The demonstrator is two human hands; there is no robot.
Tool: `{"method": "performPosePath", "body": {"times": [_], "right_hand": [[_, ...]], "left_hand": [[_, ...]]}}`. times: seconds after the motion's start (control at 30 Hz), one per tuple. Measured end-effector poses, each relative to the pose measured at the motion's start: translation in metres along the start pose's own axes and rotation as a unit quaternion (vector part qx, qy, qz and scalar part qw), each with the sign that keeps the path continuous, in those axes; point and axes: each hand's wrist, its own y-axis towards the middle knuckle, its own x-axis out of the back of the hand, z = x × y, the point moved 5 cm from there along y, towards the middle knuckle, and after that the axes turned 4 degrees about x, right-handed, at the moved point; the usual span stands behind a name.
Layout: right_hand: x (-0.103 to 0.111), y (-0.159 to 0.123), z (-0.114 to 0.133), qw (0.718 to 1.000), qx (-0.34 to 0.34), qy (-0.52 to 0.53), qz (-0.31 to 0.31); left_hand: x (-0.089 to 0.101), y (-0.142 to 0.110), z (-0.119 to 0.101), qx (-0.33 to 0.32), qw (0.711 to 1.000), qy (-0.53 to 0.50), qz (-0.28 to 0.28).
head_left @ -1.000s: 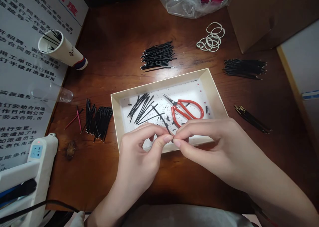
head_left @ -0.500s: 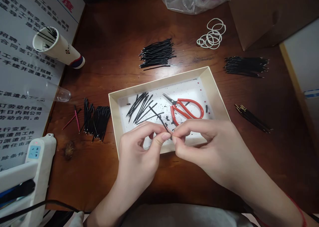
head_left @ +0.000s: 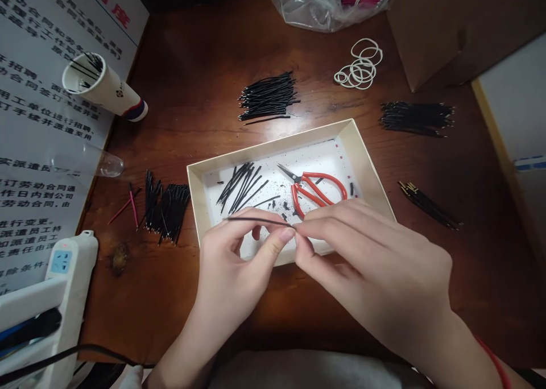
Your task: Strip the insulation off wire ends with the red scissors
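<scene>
One dark wooden worktop [head_left: 205,65] carries everything; a printed board [head_left: 42,133] lies along its left side and a cardboard box [head_left: 443,30] stands at back right. Centre: a shallow cream tray [head_left: 273,149] holding red-handled scissors [head_left: 318,193], a loose group of black wires [head_left: 241,187] and small black scraps [head_left: 277,204].

Four wire bundles sit outside the tray: back centre [head_left: 268,96], right [head_left: 416,119], left [head_left: 168,210], and lower right with gold tips [head_left: 429,205]. White rubber bands [head_left: 360,67] lie at back right.

Both forearms rise from the bottom edge, wrists angled inward. Left hand [head_left: 232,269] sits over the tray's near rim, its thumb and curled fingers closed on one thin black wire [head_left: 260,221]. Right hand [head_left: 375,269] reaches in from the lower right, thumb and fingertips pinched together at the wire's right end. The wire runs nearly level, suspended just above the tray, its far end free. Red string [head_left: 495,363] circles the right wrist.
</scene>
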Motion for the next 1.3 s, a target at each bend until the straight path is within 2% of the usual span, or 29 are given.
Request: {"method": "performPosePath", "body": {"times": [0.1,0.27,0.37,0.47,0.53,0.63,0.73,0.87,0.97,1.07,1.2,1.3], "right_hand": [[-0.001,-0.002,0.004,0.998,0.044,-0.048,-0.010],[-0.002,-0.002,0.005,0.997,0.048,-0.050,-0.041],[-0.002,-0.002,0.002,0.999,0.004,-0.010,-0.034],[-0.001,-0.001,-0.008,0.993,-0.081,0.089,0.007],[0.000,0.000,-0.016,0.976,-0.141,0.161,0.042],[-0.002,0.001,-0.027,0.933,-0.206,0.277,0.101],[-0.006,0.001,-0.029,0.905,-0.209,0.348,0.123],[-0.010,-0.001,-0.025,0.909,-0.199,0.365,0.036],[-0.014,-0.004,-0.019,0.885,-0.217,0.410,-0.044],[-0.016,-0.006,-0.016,0.861,-0.229,0.447,-0.078],[-0.023,-0.008,-0.017,0.828,-0.250,0.499,-0.056],[-0.023,-0.008,-0.024,0.796,-0.246,0.548,-0.069]], "left_hand": [[-0.001,-0.002,-0.002,-0.055,0.998,0.023,0.011],[-0.005,-0.003,-0.014,-0.187,0.975,0.124,0.006],[-0.007,-0.005,-0.021,-0.250,0.953,0.168,-0.003],[-0.008,-0.006,-0.023,-0.262,0.952,0.159,0.016],[-0.008,-0.006,-0.022,-0.251,0.958,0.134,0.034],[-0.005,-0.006,-0.017,-0.195,0.978,0.065,0.045],[-0.001,-0.006,-0.011,-0.128,0.992,0.005,-0.001],[0.003,-0.010,-0.014,-0.105,0.990,-0.011,-0.098],[0.002,-0.012,-0.016,-0.079,0.988,-0.031,-0.130],[-0.003,-0.013,-0.012,-0.018,0.991,-0.086,-0.098],[-0.008,-0.014,-0.003,0.047,0.980,-0.187,-0.053],[-0.010,-0.012,-0.001,0.060,0.981,-0.183,0.018]]}}
